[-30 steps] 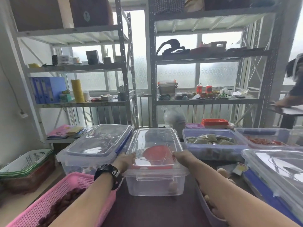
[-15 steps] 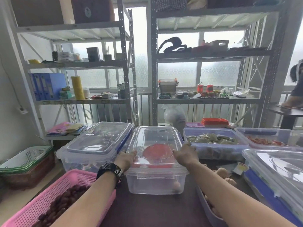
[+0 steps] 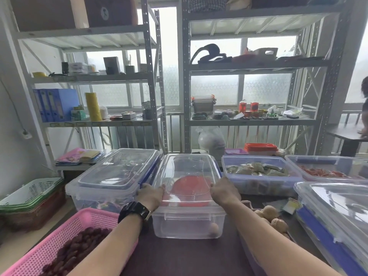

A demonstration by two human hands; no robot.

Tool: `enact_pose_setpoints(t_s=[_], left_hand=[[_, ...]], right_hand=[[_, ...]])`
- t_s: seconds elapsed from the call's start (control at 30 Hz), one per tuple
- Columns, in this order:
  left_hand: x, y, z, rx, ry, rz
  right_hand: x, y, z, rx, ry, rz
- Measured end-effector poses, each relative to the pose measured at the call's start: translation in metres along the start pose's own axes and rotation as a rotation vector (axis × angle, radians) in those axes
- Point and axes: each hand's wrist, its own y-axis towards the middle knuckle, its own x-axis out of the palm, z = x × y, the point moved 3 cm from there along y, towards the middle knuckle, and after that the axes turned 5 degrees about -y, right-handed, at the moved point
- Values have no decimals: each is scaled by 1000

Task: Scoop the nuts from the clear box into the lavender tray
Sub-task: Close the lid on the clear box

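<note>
Daylight is pouring in through the frosted windows (image 3: 217,90) behind the shelving (image 3: 185,76), washing that area out to near white. A milky haze is softening the whole frame. Glare is streaking across the clear lids (image 3: 119,168) on the bench. Uprights are bowing toward the edges, and the far right edge is blurring.

No text, brand or number can be read anywhere in this view. The dark box (image 3: 111,13) on the top shelf carries a pale round emblem, but its design is too blurred to make out, and the small yellowish labels (image 3: 54,124) along the front edge of the lower left shelf seem to bear print that is far too small to tell. The blue binders (image 3: 52,104) have spine labels that are likewise illegible.
</note>
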Motion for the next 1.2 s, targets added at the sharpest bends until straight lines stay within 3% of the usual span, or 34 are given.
enact_pose_setpoints(t_s=[0.1, 0.23, 0.6, 0.8, 1.2], left_hand=[[1, -1, 2, 94, 33, 51], [1, 1, 0, 85, 5, 46], [2, 0, -5, 150, -254, 65], [-2, -1, -3, 193, -215, 156], [-1, -13, 4, 203, -144, 86]], right_hand=[[0, 1, 1, -5, 9, -11], [2, 0, 1, 7, 5, 6], [7, -1, 3, -5, -15, 47], [0, -1, -1, -23, -19, 76], [1, -12, 0, -43, -35, 32]])
